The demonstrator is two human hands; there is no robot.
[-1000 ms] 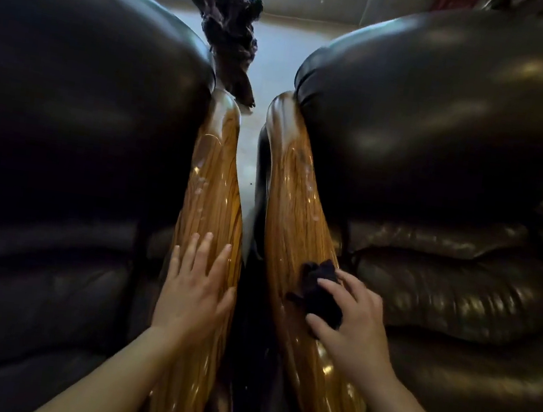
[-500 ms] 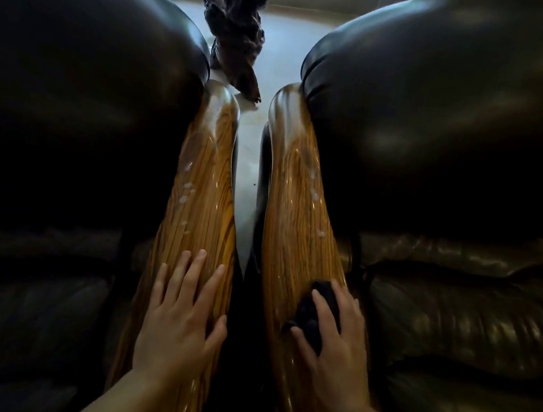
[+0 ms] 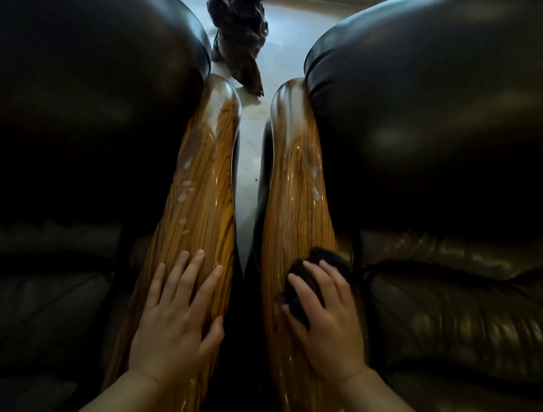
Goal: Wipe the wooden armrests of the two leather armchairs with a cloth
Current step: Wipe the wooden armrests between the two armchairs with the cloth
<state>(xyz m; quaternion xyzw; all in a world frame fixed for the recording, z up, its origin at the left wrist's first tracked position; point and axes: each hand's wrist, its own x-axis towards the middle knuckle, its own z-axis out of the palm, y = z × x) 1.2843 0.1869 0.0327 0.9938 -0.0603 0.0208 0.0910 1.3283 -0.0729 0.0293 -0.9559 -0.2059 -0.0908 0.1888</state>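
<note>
Two glossy striped wooden armrests run side by side up the middle of the view. The left armrest [image 3: 203,176] belongs to the dark leather armchair [image 3: 68,110] on the left, the right armrest [image 3: 295,188] to the armchair [image 3: 461,144] on the right. My left hand [image 3: 179,318] lies flat on the left armrest, fingers spread, holding nothing. My right hand [image 3: 328,317] presses a small dark cloth [image 3: 309,273] onto the right armrest; part of the cloth shows past my fingertips. Pale smudges dot both armrests further up.
A narrow gap with pale floor [image 3: 246,175] separates the armrests. A dark gnarled carved object [image 3: 236,18] stands on the floor beyond their far ends. Leather seat cushions [image 3: 455,316] bulge on the right.
My right hand has slid the cloth a little up the right armrest. The view has tipped downward and closer. My left hand stays flat on the left armrest.
</note>
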